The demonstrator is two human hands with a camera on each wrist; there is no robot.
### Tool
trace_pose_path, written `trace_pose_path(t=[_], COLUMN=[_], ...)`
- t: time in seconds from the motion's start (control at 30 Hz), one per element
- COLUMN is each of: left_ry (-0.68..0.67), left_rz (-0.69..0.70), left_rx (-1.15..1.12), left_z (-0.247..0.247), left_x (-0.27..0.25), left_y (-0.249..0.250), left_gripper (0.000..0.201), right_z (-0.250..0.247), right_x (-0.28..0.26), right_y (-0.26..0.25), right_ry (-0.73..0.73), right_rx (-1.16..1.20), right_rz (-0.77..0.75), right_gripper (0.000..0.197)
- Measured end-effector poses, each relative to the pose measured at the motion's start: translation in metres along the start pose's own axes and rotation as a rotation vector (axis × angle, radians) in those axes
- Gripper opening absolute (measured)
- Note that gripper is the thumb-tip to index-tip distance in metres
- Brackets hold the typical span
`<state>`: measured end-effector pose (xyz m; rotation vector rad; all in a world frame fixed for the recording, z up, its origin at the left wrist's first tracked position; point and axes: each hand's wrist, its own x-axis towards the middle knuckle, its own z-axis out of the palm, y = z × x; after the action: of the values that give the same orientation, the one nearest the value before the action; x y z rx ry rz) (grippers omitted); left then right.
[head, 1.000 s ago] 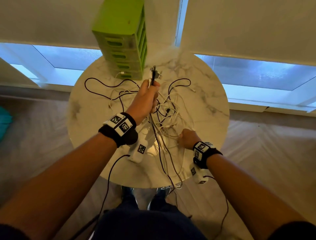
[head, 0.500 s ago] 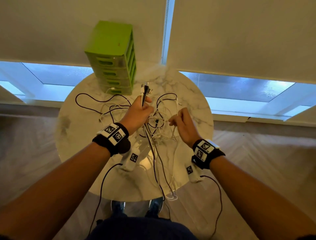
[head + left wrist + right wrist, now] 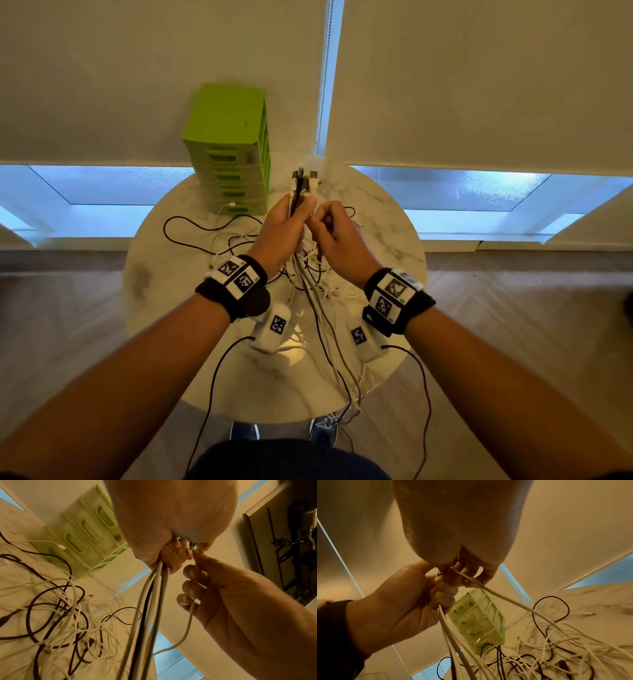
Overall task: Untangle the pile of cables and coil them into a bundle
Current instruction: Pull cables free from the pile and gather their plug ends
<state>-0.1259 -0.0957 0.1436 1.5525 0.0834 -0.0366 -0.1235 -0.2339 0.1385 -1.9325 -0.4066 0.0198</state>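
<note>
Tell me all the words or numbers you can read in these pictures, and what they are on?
No words or numbers can be read.
Black-and-white square code tags on the left wristband: patterns, not letters.
Same tags on the right wristband, plus tiny marks at the tag corners: too small to read.
Code tags on the two white wrist camera boxes: patterns only.
Green plastic drawer tower: a small red speck on top, too small to tell.
</note>
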Motion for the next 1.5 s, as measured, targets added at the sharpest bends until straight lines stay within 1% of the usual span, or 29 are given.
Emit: trace_pose_path(t=[0.1,0.2,0.27,0.33,0.43,0.5,0.57,0.63,0.7,0.77,0.83,0.9,1.0,1.07,1.1,1.13,1.17,1.2,1.27,1.33,1.37,1.4,1.43,1.5], left_ry=[0.006,0.02,0.075,0.112,0.05,0.004,-0.022,-0.038,-0.028,-0.004,0.02,0.049,0.054,0.04,0.03,0.024,0.018,0.011,0.008,0.027,0.034,0.035,0.032,0.006], left_rz=[0.027,0.049,0.027,-0.006,-0.037,-0.026,-0.015,-0.001,0.021,0.056,0.071,0.068,0.044,0.023,0.01,0.002,-0.002,-0.002,-0.007,-0.009,-0.009,-0.012,-0.021,-0.032], left_rx=[0.0,-0.028,-0.049,-0.076,-0.123,-0.1,-0.129,-0.198,-0.219,-0.193,-0.17,-0.174,-0.277,-0.319,-0.316,-0.294,-0.263,-0.231,-0.181,-0.123,-0.094,-0.072,-0.058,-0.052], left_z=[-0.011,-0.023,-0.03,-0.037,-0.044,-0.048,-0.052,-0.057,-0.063,-0.071,-0.077,-0.081,-0.087,-0.093,-0.095,-0.096,-0.097,-0.097,-0.094,-0.09,-0.087,-0.085,-0.083,-0.078], left_x=[-0.002,-0.001,0.003,0.009,0.013,0.013,0.012,0.012,0.014,0.018,0.021,0.019,0.017,0.017,0.018,0.018,0.019,0.019,0.019,0.019,0.019,0.018,0.018,0.017], left_y=[0.005,0.007,0.011,0.013,0.015,0.014,0.015,0.018,0.018,0.015,0.012,0.014,0.024,0.032,0.034,0.036,0.036,0.035,0.031,0.026,0.025,0.023,0.022,0.02], left_gripper=[0.02,0.022,0.024,0.027,0.026,0.023,0.017,0.012,0.01,0.01,0.013,0.015,0.021,0.016,0.012,0.009,0.007,0.006,0.005,0.012,0.014,0.016,0.018,0.024], right_z=[0.009,0.017,0.024,0.032,0.038,0.041,0.044,0.047,0.048,0.048,0.047,0.043,0.033,0.023,0.018,0.014,0.01,0.007,0.004,0.004,0.006,0.007,0.01,0.015], right_x=[0.001,-0.003,-0.011,-0.017,-0.014,-0.009,-0.008,-0.01,-0.017,-0.025,-0.034,-0.043,-0.058,-0.064,-0.066,-0.065,-0.062,-0.056,-0.038,-0.019,-0.011,-0.004,0.001,0.006], right_y=[-0.009,-0.014,-0.013,-0.011,-0.011,-0.013,-0.014,-0.014,-0.011,0.0,0.016,0.035,0.061,0.08,0.087,0.092,0.094,0.092,0.082,0.062,0.051,0.038,0.026,0.004], right_ry=[-0.008,-0.077,-0.143,-0.181,-0.163,-0.152,-0.152,-0.158,-0.181,-0.221,-0.271,-0.298,-0.382,-0.476,-0.489,-0.47,-0.414,-0.336,-0.157,-0.025,0.012,0.018,0.002,-0.054], right_rx=[-0.01,-0.044,-0.126,-0.19,-0.211,-0.222,-0.223,-0.194,-0.146,-0.095,-0.098,-0.189,-0.321,-0.38,-0.388,-0.38,-0.373,-0.376,-0.364,-0.269,-0.195,-0.121,-0.061,-0.055], right_rz=[0.018,0.064,0.078,0.058,0.04,0.032,0.03,0.053,0.104,0.147,0.184,0.239,0.3,0.387,0.431,0.458,0.455,0.427,0.34,0.284,0.277,0.27,0.246,0.174], right_gripper=[0.014,0.02,0.027,0.032,0.029,0.029,0.029,0.03,0.032,0.031,0.03,0.035,0.038,0.041,0.046,0.052,0.056,0.056,0.049,0.041,0.039,0.037,0.036,0.035])
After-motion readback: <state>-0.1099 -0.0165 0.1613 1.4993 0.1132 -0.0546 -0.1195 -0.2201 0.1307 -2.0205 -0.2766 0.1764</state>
